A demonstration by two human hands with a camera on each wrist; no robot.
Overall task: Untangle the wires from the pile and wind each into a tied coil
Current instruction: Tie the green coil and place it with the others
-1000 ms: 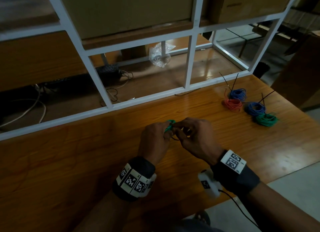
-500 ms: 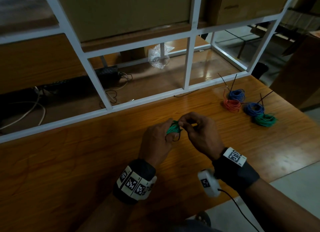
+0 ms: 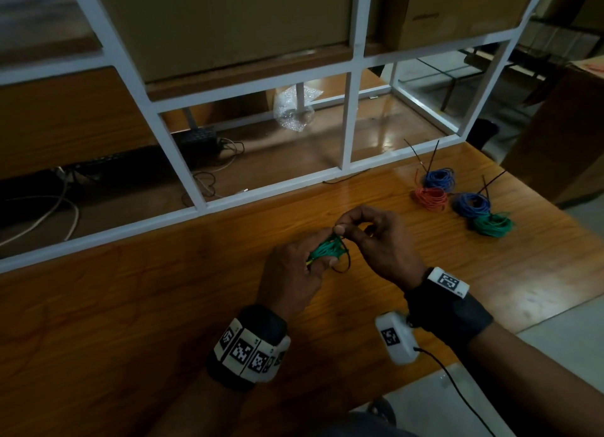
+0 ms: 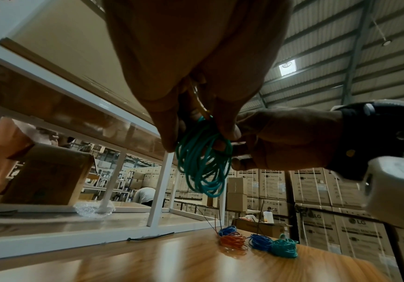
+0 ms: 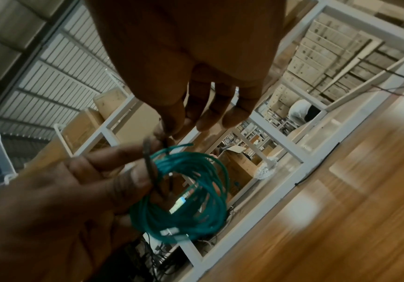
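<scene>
A glossy brown wooden worktop [image 3: 163, 306] runs beside a white metal frame rack [image 3: 183, 175], with stacks of cardboard cartons [image 4: 316, 188] behind, seen only from the left wrist. Above the middle of the worktop the left hand [image 3: 294, 270] holds a small coil of teal-green wire [image 3: 327, 250], thumb and fingers closed round one side of the loops. The right hand [image 3: 382, 240] meets it from the right, its grip a pinch of thumb and forefinger at the top of the coil. The right wrist view shows what the head view hides: a thin dark tie strand [image 5: 151, 167] crossing the loops under the left thumb, and the right fingertips [image 5: 172, 126] nipping another dark strand just above the coil. At the far right of the worktop lie four wound coils close together: a blue wire coil [image 3: 439, 178], an orange-red wire coil [image 3: 431, 198], a second blue wire coil [image 3: 472, 204] and a green wire coil [image 3: 493, 225], with thin dark tie ends sticking up.
</scene>
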